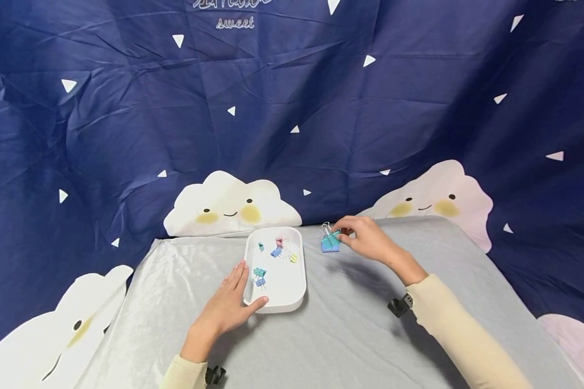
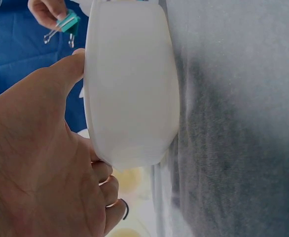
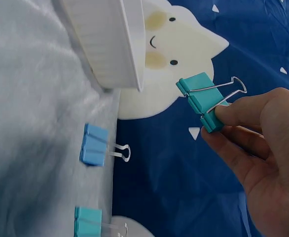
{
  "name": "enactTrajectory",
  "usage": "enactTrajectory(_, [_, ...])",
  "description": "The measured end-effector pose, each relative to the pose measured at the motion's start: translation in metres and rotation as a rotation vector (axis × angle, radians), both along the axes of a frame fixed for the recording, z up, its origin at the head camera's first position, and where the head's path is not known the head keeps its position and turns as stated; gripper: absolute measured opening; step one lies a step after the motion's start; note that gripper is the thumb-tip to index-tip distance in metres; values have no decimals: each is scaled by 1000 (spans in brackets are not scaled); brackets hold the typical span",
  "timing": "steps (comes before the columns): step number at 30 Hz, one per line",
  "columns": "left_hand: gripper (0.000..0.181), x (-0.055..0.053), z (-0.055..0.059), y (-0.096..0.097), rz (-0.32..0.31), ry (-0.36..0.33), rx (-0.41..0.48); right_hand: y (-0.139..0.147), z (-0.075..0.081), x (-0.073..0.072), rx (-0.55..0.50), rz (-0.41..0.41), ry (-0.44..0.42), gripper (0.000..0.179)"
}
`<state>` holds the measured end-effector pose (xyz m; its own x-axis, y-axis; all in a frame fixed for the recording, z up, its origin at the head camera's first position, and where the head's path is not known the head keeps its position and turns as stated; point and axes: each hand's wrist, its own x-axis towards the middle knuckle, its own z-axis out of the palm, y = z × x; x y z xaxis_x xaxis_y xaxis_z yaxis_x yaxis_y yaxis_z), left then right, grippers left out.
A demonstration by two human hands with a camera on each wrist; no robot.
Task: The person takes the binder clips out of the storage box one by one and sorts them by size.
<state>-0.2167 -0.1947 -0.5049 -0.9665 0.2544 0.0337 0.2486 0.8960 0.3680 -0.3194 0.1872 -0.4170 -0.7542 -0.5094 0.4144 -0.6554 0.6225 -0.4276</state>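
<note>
My right hand pinches a teal binder clip between thumb and fingers, its wire handles sticking out. In the head view the held clip overlaps a blue binder clip lying on the grey cloth. Another teal binder clip lies near that one. My left hand rests against a white tray, straight fingers along its left side and thumb at the near rim. Inside lie several small clips, among them a red one, a yellow one and a teal one.
A grey cloth covers the table. Behind it hangs a dark blue curtain printed with clouds and white triangles. Black wrist camera mounts sit below both sleeves.
</note>
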Motion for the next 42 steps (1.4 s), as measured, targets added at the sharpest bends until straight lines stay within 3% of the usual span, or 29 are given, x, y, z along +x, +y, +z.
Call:
enactTrajectory(14, [109, 2, 0, 1, -8, 16, -3, 56, -6, 1, -40, -145, -8, 19])
enactTrajectory(27, [110, 1, 0, 0, -11, 17, 7, 100, -24, -7, -57, -250, -19, 20])
enactTrajectory(42, [109, 2, 1, 0, -13, 19, 11, 134, -48, -19, -88, -327, -93, 21])
